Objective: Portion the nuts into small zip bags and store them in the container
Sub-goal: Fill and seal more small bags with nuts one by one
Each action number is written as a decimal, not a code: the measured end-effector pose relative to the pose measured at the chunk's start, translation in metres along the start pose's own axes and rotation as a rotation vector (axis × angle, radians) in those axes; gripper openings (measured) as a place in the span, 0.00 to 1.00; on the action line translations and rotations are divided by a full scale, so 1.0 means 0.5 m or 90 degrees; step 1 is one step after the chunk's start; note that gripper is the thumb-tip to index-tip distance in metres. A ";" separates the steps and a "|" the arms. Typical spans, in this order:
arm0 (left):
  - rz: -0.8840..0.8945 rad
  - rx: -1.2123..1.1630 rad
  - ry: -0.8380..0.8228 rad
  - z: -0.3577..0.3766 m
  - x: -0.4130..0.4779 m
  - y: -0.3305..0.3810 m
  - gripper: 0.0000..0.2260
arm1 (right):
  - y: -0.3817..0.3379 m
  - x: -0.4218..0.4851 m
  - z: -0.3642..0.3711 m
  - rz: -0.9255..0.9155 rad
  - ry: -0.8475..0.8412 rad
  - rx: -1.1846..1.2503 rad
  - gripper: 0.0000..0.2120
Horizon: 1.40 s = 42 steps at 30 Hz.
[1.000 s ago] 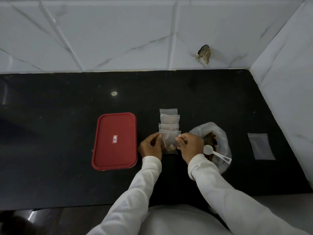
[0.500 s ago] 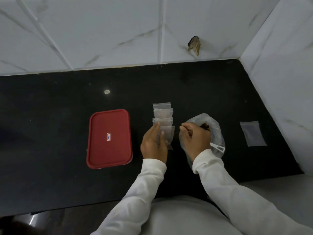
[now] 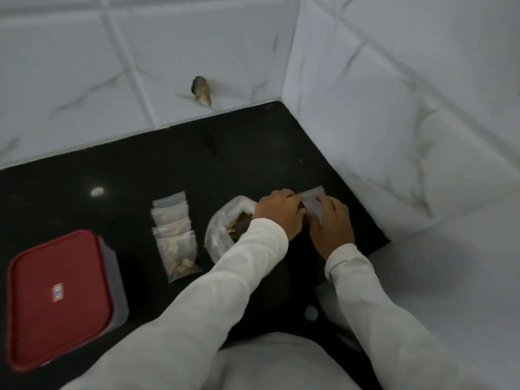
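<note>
Both hands have shifted right, away from the four filled small clear zip bags [image 3: 176,237], to an empty clear small zip bag [image 3: 313,202] near the white tiled wall [image 3: 394,122].
The left hand [image 3: 278,213] and right hand [image 3: 333,225] meet on the empty bag with fingers curled at its edges. They seem to pinch it, though blur hides the exact grip. The filled bags lie overlapped on the black stone worktop [image 3: 140,170], beside the open large clear plastic bag of nuts [image 3: 222,237]. The red-lidded rectangular plastic container [image 3: 59,296] sits closed at the left. Four portions look done; I judge that filling this bag and storing them all remain.
</note>
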<state>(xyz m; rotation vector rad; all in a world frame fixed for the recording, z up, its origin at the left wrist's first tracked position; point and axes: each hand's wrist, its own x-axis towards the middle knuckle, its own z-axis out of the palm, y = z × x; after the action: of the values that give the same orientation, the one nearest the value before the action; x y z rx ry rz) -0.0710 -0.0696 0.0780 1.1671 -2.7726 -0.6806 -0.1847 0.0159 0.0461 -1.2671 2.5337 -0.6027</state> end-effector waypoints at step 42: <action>-0.307 -0.873 0.308 -0.172 -0.185 -0.056 0.12 | -0.215 -0.087 -0.040 -0.302 0.134 0.342 0.06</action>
<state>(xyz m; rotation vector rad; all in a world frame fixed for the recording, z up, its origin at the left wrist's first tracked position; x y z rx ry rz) 0.0325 -0.0552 0.1544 1.2611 -1.0653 -1.6152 -0.0911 -0.0018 0.1154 -1.6416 1.9792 -1.4655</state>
